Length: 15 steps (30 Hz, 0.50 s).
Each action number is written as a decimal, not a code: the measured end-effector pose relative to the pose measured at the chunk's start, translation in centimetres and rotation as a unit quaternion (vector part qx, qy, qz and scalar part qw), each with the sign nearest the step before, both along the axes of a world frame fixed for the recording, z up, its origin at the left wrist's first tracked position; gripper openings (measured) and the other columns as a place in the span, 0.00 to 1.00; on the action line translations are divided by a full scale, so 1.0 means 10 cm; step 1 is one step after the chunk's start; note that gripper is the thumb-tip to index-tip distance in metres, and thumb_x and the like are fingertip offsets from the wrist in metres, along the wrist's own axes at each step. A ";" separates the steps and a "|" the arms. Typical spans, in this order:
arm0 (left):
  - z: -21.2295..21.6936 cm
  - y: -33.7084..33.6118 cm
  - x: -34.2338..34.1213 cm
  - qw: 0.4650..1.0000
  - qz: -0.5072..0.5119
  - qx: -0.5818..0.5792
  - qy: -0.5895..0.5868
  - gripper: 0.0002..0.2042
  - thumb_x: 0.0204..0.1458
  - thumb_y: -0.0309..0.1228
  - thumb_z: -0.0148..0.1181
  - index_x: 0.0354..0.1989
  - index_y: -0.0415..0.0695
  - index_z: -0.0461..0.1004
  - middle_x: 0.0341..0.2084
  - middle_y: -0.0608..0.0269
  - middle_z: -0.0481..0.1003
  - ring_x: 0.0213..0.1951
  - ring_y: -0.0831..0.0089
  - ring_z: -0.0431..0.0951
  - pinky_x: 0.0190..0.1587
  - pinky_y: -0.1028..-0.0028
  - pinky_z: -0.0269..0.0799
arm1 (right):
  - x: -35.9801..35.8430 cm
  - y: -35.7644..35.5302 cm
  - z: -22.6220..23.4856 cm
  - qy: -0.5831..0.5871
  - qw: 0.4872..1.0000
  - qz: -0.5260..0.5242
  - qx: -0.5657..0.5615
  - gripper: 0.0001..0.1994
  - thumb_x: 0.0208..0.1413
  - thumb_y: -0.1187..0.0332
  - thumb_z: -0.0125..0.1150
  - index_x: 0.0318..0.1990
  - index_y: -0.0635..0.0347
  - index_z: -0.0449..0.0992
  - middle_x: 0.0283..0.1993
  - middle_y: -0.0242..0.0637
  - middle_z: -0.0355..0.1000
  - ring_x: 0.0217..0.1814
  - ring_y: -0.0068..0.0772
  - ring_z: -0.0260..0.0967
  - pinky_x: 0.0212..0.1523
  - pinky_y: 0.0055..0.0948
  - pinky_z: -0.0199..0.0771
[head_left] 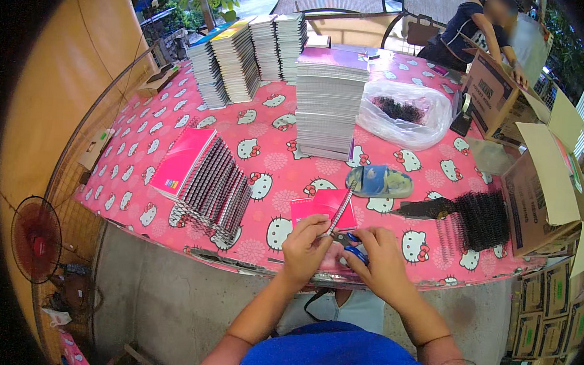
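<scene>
At the near edge of the table, my left hand (304,249) closes round a small pink notebook (330,203), its spiral-bound edge turned up. My right hand (381,261) grips a pair of blue-handled pliers (355,253), their jaws at the near end of the spiral. Fingers partly hide the jaws and the wire's end. Just beyond the notebook lies a blue and yellow slipper (388,181). Black spiral binding coils (480,221) are heaped to the right of my right hand. A stack of pink spiral notebooks (203,178) stands to the left of my left hand.
A tall stack of unbound pages (329,102) rises mid-table, with bound notebook stacks (235,60) behind it. A plastic bag (407,132) holds more black coils. Open cartons (535,208) line the right side, where another person (475,30) reaches into one. A fan (36,238) stands left.
</scene>
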<state>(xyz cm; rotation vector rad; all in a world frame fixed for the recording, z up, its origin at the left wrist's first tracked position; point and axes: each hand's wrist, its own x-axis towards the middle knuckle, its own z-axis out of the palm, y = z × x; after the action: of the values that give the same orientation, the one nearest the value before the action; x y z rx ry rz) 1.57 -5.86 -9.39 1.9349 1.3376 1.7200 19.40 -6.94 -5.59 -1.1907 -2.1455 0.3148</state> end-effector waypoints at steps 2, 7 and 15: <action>-0.03 0.00 0.00 1.000 0.010 -0.007 0.003 0.11 0.39 0.15 0.62 0.35 0.34 0.76 0.38 0.51 0.76 0.36 0.64 0.79 0.35 0.74 0.76 | -0.01 0.02 -0.04 -0.005 1.000 0.004 -0.004 0.18 0.51 0.61 0.63 0.46 0.60 0.71 0.41 0.43 0.70 0.43 0.47 0.67 0.43 0.41 0.66; -0.02 0.01 -0.08 0.997 -0.031 0.058 0.045 0.10 0.40 0.15 0.62 0.34 0.35 0.77 0.36 0.52 0.77 0.36 0.62 0.79 0.38 0.72 0.76 | 0.18 0.17 -0.38 0.305 0.829 0.097 -0.459 0.17 0.55 0.62 0.61 0.48 0.61 0.72 0.42 0.40 0.74 0.41 0.33 0.71 0.41 0.31 0.70; 1.07 -0.17 -0.60 0.947 0.082 0.006 -0.311 0.09 0.49 0.16 0.60 0.40 0.37 0.75 0.39 0.59 0.77 0.40 0.75 0.75 0.41 0.75 0.73 | 0.76 0.20 -0.59 -0.097 0.973 -0.184 -0.101 0.18 0.49 0.64 0.64 0.46 0.63 0.72 0.53 0.46 0.69 0.52 0.47 0.67 0.51 0.39 0.67</action>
<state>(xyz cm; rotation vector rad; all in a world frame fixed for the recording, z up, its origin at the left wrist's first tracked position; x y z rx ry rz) -4.39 -7.53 1.31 1.1345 1.2515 2.1635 26.99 -4.96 -11.50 -1.7688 -2.0332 0.2641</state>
